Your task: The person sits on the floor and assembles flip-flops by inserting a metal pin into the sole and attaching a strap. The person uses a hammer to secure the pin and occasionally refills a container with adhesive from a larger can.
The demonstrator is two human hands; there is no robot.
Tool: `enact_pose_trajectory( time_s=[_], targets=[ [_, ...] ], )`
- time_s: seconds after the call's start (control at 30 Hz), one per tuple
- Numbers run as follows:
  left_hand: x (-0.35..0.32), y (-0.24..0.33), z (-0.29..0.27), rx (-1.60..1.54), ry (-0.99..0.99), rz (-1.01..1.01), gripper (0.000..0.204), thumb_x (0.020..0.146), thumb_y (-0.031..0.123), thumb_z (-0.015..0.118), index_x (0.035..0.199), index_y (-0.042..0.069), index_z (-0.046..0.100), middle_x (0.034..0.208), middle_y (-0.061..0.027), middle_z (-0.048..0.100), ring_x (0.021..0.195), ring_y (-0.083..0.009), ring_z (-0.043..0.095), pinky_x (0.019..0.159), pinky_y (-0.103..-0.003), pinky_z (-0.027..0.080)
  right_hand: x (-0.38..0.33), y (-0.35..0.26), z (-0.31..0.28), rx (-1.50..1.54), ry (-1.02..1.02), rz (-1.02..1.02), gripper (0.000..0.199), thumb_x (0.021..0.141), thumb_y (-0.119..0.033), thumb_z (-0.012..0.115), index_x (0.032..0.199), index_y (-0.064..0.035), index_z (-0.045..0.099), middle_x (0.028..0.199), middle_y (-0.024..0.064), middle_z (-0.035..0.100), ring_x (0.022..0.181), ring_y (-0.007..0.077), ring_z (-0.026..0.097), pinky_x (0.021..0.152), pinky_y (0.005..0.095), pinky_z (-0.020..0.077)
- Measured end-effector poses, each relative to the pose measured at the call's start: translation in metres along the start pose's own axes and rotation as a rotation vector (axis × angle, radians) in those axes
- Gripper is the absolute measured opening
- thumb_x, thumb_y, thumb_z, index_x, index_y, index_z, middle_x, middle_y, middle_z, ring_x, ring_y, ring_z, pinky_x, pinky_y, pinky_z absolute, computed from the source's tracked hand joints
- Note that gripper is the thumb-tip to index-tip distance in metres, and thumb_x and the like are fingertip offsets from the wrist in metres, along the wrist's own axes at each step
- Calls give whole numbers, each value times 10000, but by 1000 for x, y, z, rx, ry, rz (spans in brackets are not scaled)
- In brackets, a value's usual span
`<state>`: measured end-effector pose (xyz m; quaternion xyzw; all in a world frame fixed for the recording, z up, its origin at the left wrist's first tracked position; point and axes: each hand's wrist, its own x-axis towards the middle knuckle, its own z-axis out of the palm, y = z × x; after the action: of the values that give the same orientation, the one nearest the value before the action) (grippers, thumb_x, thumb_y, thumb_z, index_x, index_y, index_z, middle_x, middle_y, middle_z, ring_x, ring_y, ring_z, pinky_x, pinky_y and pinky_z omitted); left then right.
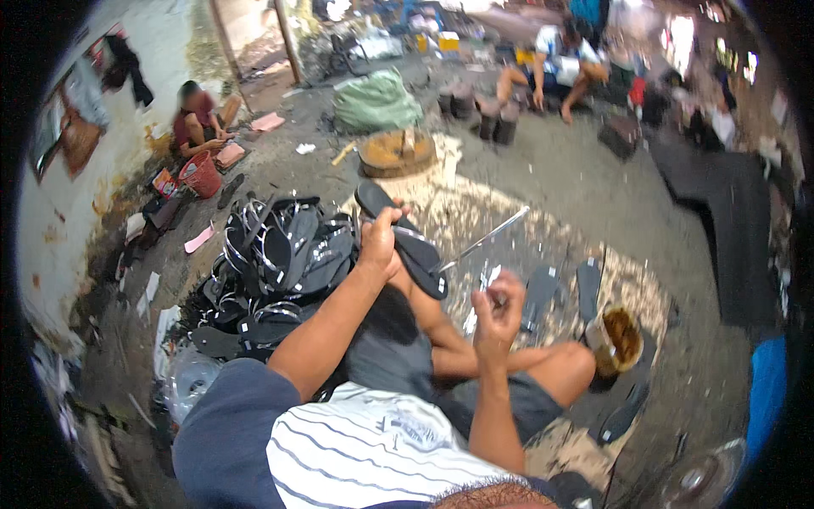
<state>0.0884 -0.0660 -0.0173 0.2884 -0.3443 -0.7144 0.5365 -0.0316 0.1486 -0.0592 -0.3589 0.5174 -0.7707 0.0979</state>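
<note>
My left hand (379,242) grips a black flat sandal (414,257) by its middle, tilted up over my crossed legs. A thin silvery strap (485,239) sticks out from its near end toward the upper right. To the right of the sandal, my right hand (500,310) is raised with fingers curled toward the thumb. Small shiny bits show by its fingertips, and blur hides what they are. Left of my left forearm lies a big pile of black sandals (284,246) with silvery straps. Beyond my right hand rest dark soles (540,293), with small white labels on some.
An open container of brown paste (623,335) stands beside my right knee. Ahead are a round wooden block (397,154) and a green sack (376,100). A person (202,123) sits by the left wall near a red bucket (201,174); another person (564,68) sits far right. Dark sheets (729,229) lie right.
</note>
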Motion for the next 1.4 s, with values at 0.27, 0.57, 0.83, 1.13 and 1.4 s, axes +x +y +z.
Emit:
enact_pose_trajectory(
  time_s=[0.27,0.57,0.83,1.13,1.4],
  targets=[
    [-53,-29,39,136,-171,-272,169,855,34,677,1001,-52,680,941,-99,690,761,-207,666,742,-357,576,65,46,-20,204,220,433,348,892,-188,756,1123,23,604,963,69,630,731,112,580,631,247,478],
    [-46,-32,37,394,-322,-163,177,881,16,720,1048,-28,678,957,-78,716,800,-133,682,737,-273,565,78,7,9,-248,-268,318,142,917,-90,676,1028,0,679,819,1,688,749,44,616,655,216,493],
    [-18,-48,38,459,-328,-188,175,898,46,724,1060,-9,688,978,-42,716,816,-96,659,743,-249,537,94,34,24,-496,-226,147,141,850,-168,701,925,-53,670,807,146,682,707,312,678,634,399,533],
    [2,-75,34,762,-375,-106,250,929,81,703,1159,-7,661,1014,-32,716,880,-83,643,773,-242,526,111,77,29,-633,-284,142,164,838,-176,719,871,-50,619,847,146,675,725,356,667,619,437,526],
    [10,-91,31,701,-369,-217,260,947,97,677,1179,-11,633,1043,-44,700,928,-100,641,813,-274,537,116,92,20,-488,-304,309,167,868,-161,715,943,-28,645,869,155,693,769,320,687,672,405,533]
  ],
)
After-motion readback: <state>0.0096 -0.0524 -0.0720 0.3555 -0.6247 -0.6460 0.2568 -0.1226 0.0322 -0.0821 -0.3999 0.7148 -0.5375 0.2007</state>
